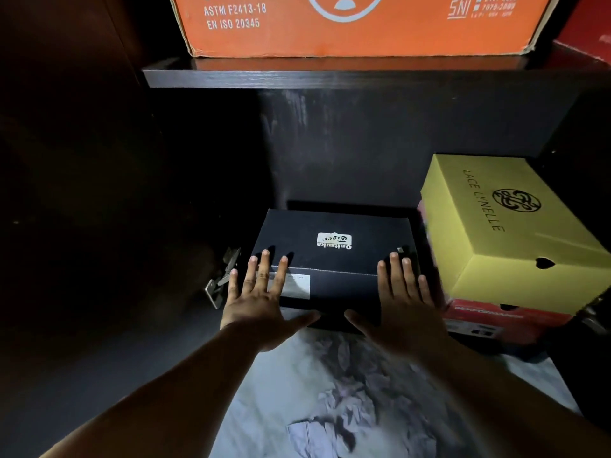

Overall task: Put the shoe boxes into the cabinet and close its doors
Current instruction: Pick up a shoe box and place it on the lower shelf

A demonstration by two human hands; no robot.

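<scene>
Black shoe box (334, 256) is lying on the cabinet's lower shelf, beside the yellow box (509, 226); left hand (261, 305) and right hand (403, 309), fingers straight, are pressing its front face. Pushing evenly should prevent skewing; remaining depth is apparently small.

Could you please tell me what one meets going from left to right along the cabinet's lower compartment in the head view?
Metal door hinge → left hand → black shoe box → right hand → yellow shoe box, stacked on a red shoe box.
</scene>
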